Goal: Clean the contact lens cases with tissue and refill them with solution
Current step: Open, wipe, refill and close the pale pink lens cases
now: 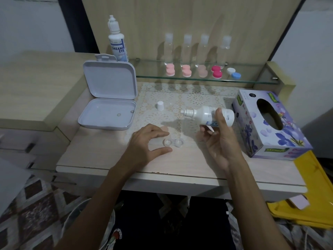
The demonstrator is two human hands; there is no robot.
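Right hand (219, 141) clamped round bottle (210, 115), nozzle aimed leftward above open case (173, 142); left hand (146, 143) loosely spread, bracing beside case on tabletop (198, 163); light, slippery, likely skittish, best pinched at its rim.

Bare forearms, no sleeves; dark shirt (162, 231) with round printed graphic near hem.

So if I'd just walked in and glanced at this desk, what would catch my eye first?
Probably the right hand holding a white solution bottle tipped sideways, cap off, above the open clear lens case that the left hand brackets on the desk. Next, the row of pink, magenta and blue-white lens cases on the glass shelf behind, and the flowery tissue box at right.
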